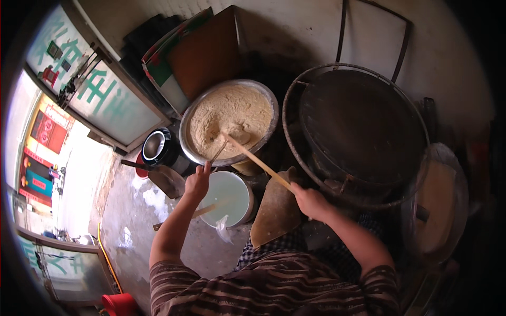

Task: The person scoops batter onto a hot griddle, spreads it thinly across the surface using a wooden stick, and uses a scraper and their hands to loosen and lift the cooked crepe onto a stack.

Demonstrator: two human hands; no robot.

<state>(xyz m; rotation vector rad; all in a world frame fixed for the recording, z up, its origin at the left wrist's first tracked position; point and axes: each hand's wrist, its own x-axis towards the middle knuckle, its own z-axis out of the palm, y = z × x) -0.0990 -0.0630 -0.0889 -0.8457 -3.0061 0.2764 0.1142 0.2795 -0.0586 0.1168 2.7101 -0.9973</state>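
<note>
A large metal basin (183,130) holds thick, lumpy beige batter or dough (226,108). My right hand (312,202) grips the near end of a long pale wooden stick (265,168); its far end rests in the mixture beside a raised lump. Closed around a thin stick-like tool (218,150), my left hand (197,183) is at the basin's near rim. That tool's tip reaches over the mixture, and its exact kind is unclear. Below the basin stands a white bucket (247,197) of pale, cloudy liquid, with another stick (204,211) leaning across it.
To the right sits a large round black griddle (363,126) inside a metal ring frame. A dustpan-like scoop (167,181) and dark pots (158,147) lie left. A brown flat piece (274,213) is by my legs. Boards (205,50) lean behind the basin. A bagged slab (435,205) lies right.
</note>
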